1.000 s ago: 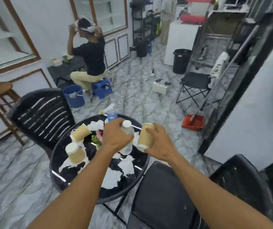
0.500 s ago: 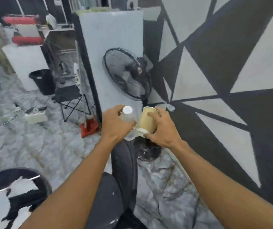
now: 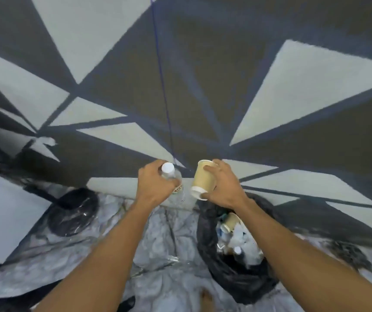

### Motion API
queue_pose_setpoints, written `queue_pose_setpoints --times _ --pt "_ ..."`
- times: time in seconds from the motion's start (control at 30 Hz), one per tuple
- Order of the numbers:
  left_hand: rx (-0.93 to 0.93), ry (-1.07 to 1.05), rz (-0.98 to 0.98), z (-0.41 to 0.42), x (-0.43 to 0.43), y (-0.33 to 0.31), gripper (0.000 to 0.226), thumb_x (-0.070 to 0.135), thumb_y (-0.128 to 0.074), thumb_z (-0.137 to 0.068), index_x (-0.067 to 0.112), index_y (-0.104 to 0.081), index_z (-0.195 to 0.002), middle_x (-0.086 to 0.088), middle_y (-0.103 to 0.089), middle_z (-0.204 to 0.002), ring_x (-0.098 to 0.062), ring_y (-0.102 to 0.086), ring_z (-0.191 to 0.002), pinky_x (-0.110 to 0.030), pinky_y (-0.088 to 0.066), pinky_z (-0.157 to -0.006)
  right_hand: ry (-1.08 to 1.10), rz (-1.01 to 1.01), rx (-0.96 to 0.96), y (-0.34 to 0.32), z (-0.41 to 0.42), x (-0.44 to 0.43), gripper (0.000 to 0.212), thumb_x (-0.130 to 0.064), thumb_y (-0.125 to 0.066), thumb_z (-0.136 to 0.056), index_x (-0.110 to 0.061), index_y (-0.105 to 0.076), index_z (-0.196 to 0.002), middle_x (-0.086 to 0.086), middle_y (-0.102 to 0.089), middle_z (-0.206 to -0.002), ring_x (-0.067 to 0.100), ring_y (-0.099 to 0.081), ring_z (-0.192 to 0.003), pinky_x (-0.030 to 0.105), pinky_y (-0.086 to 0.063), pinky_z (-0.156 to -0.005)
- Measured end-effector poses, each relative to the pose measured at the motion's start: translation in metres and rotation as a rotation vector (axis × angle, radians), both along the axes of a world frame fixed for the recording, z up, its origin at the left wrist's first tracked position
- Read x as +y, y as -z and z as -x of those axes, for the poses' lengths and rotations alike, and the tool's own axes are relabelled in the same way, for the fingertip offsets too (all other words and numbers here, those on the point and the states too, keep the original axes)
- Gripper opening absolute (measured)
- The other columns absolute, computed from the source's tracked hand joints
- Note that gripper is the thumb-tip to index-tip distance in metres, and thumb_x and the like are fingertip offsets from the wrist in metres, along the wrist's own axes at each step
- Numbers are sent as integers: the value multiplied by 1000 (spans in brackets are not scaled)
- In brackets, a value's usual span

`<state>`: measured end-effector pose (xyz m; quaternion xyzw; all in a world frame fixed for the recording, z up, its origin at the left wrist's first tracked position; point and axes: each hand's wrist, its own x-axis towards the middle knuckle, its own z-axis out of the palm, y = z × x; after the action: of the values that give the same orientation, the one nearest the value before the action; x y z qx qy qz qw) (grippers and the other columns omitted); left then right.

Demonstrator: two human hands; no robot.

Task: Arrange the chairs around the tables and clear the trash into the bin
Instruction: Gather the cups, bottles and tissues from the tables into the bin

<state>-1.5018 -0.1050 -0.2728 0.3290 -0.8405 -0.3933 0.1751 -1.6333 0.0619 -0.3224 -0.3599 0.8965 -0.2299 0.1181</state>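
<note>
The bin point(image 3: 225, 284), lined with a black bag and already holding cups and bottles, sits on the floor under my right forearm, so I judge both loads must come back over its mouth before I let go. My left hand point(image 3: 154, 190) is wrapped round the plastic bottle point(image 3: 178, 192) and my right hand point(image 3: 224, 188) clamps the tilted paper cup point(image 3: 203, 180); dropping them low should stop bounces.

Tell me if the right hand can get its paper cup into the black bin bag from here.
Probably yes. The right hand grips the paper cup just above the black bin bag, whose mouth gapes open below that arm. Nothing lies between them, so a short lowering move should do.
</note>
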Motion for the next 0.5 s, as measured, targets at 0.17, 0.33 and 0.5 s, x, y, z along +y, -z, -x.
queue_pose_setpoints --times 0.17,0.33,0.5 --pt "-140 205 -106 78 74 61 39 16 -89 -55 22 -71 -89 8 -70 -84 -12 -65 -78 -21 -53 -71 238 -132 -125 65 40 102 93 -49 -83 -61 -29 -42 -142 0 -21 -157 23 -19 -144 39 -29 -116" --pt "-245 360 -126 115 120 113 33 16 -86 -60 22 -70 -88 11 -65 -81 -9 -60 -74 -13 -43 -61 356 -264 -252 116 52 163 96 -50 -84 -61 -31 -38 -144 -1 -17 -159 22 -18 -145 37 -30 -115" --pt "-342 458 -93 136 142 138 34 17 -85 -58 25 -69 -88 11 -67 -81 -13 -65 -77 -29 -56 -66 365 -323 -296 145 55 184 95 -48 -84 -62 -32 -37 -144 -1 -18 -158 23 -21 -144 34 -29 -112"
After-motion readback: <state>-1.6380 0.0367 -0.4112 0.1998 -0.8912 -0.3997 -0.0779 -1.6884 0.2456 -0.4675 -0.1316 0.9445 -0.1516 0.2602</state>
